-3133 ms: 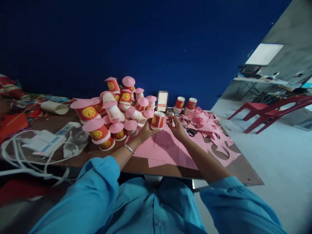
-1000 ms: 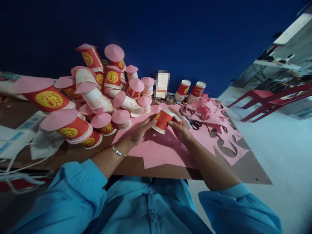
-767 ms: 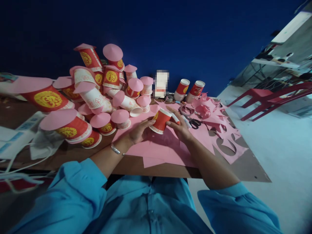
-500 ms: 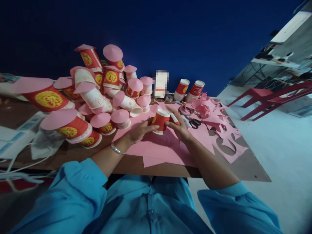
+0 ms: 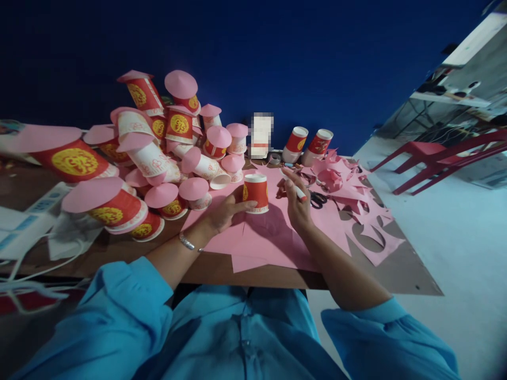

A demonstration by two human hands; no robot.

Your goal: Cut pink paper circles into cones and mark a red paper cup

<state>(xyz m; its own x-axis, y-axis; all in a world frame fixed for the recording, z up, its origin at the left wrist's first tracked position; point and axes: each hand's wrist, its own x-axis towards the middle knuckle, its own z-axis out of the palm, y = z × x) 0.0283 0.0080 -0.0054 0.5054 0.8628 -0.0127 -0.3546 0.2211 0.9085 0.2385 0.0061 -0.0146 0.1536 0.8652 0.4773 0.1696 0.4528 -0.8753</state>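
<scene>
**Q:** What are your hands doing?

**A:** My left hand (image 5: 224,211), just left of the frame's centre, is closed around the side of a red paper cup (image 5: 255,193) with a gold emblem. The cup stands upside down, rim on the pink paper sheet (image 5: 269,237) spread across the table (image 5: 396,274). My right hand (image 5: 298,207), just right of the cup and apart from it, is clamped on a white marker with a red end (image 5: 293,186), which slants up to the left.

**Q:** What lies around the cup?

**A:** To the left, filling the middle left of the frame, is a heap of finished cups (image 5: 158,153), each red or white and capped with a pink paper cone (some upright, many tipped over). Behind my hands, near the blue wall (image 5: 277,53), two plain red cups (image 5: 307,145) stand side by side. Black scissors (image 5: 317,199) lie just right of my right hand, among pink paper offcuts (image 5: 356,211) with round holes cut out of them.

**Q:** Anything else in view?

**A:** A white power strip with cables (image 5: 24,227) sits at the left edge. Red plastic chairs (image 5: 443,163) stand at the right, well apart from the table. My blue sleeves (image 5: 130,311) fill the bottom of the frame, and a bracelet (image 5: 186,243) circles my left wrist.
</scene>
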